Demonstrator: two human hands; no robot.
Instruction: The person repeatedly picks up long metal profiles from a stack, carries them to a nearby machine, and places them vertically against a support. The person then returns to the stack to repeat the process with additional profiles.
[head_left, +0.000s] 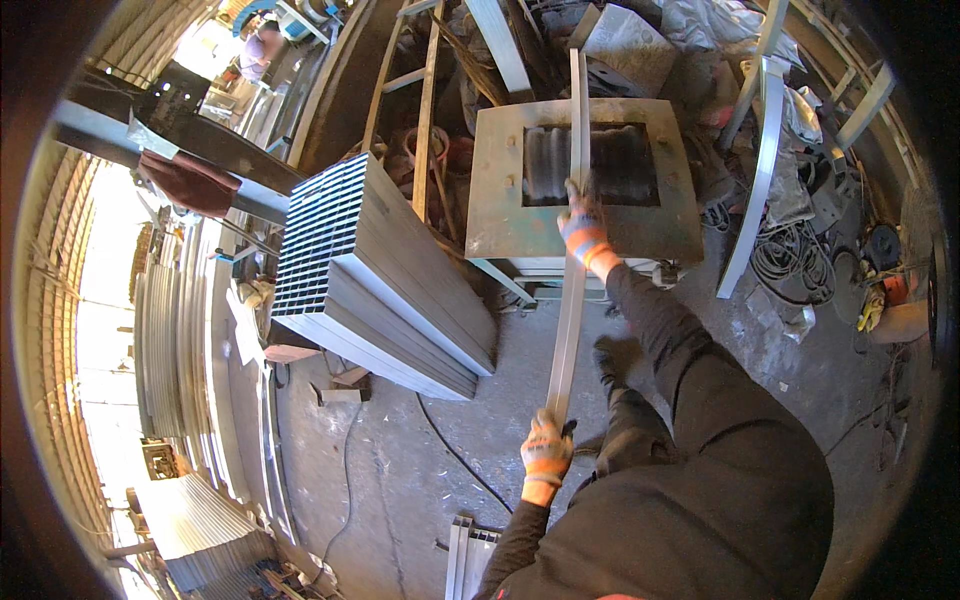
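Observation:
A long, straight metal bar (570,320), pale grey like square tube, lies across the flat top of a steel machine table (490,225). It crosses a rectangular opening where a dark ribbed roller (620,165) shows on both sides of it. My left hand (546,452), in a grey and orange work glove, is closed round the bar's near end. Farther up, at the table's near part, my right hand (583,228) in a matching glove grips the bar, its fingers close to the opening's edge. The bar's far end sticks out past the table's back edge.
Left of the machine stands a tall stack of grey tubes (400,290), open ends up. A black cable (450,455) runs over the concrete floor. Coiled cable (795,262) and a leaning metal bar (757,180) are at right. Far off at upper left is another person (258,52).

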